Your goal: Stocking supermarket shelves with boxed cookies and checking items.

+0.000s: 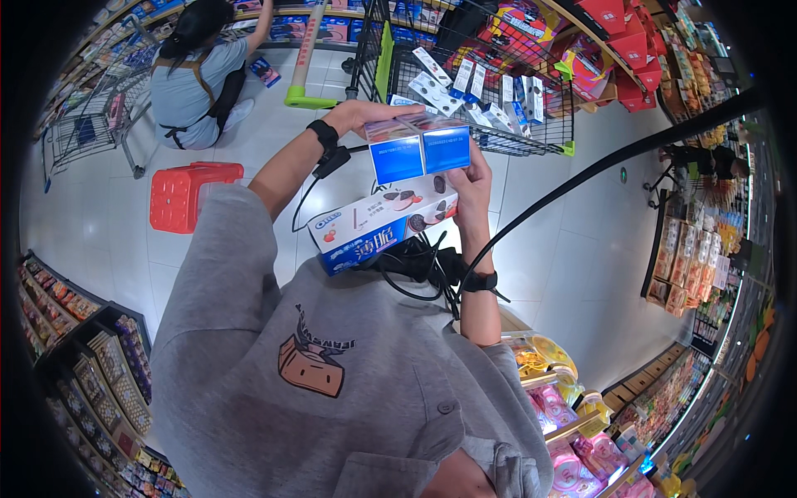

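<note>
Two cookie boxes are held side by side in front of me, their blue end panels, a left one [396, 163] and a right one [447, 150], turned toward me. My left hand [363, 117] is closed around their far left side, the fingers partly hidden. My right hand [472, 184] grips the near right corner, thumb at the blue end. Just below them a longer white and blue cookie box [383, 217], printed with dark cookies and berries, lies tilted near my chest. Its right end meets my right hand; whether the fingers hold it, I cannot tell.
Beyond my hands stands a wire shopping cart [531, 137] with several boxes. A red plastic stool [187, 195] is at left, near a crouching person [195, 83] and another cart [87, 129]. A black cable [581, 178] crosses the right side. Stocked shelves [95, 382] surround the aisle.
</note>
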Available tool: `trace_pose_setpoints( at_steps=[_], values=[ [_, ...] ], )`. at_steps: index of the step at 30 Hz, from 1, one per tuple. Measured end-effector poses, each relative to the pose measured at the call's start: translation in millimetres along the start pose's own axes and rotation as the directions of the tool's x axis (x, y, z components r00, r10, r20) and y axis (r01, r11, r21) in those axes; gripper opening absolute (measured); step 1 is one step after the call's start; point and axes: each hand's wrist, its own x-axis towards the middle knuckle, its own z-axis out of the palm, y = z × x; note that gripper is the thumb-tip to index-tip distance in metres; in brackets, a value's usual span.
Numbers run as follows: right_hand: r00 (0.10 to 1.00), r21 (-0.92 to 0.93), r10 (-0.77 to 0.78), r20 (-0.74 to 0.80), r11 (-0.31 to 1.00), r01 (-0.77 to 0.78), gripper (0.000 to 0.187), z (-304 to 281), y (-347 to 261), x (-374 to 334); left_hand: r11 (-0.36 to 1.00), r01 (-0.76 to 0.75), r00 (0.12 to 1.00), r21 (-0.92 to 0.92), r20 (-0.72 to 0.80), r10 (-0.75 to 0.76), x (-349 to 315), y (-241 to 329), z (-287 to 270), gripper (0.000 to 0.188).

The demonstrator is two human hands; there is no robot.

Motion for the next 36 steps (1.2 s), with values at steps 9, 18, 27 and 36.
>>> trace_pose_setpoints(
  at_steps=[9, 18, 27, 36],
  values=[
    [1.0, -0.021, 0.006, -0.009, 1.0, -0.006, 0.069, 1, -1, -1, 1.0, 0.01, 1.0, 0.02, -0.006, -0.009, -1, 0, 5, 0.06],
    [0.999, -0.016, -0.017, -0.049, 1.0, 0.017, 0.071, -2, 2, -4, 0.969, -0.247, 0.951, 0.003, -0.191, 0.243, -25, 16, 24, 0.065],
    [0.999, -0.01, -0.02, -0.04, 1.0, 0.02, 0.075, -2, -4, -9, 0.719, -0.694, 0.58, 0.04, -0.561, 0.591, -69, 37, 48, 0.063],
    [0.978, 0.037, 0.039, -0.207, 0.999, -0.033, 0.06, -8, 8, -17, 0.507, -0.506, 0.077, 0.698, -0.549, 0.832, -73, 24, 47, 0.049]
  ],
)
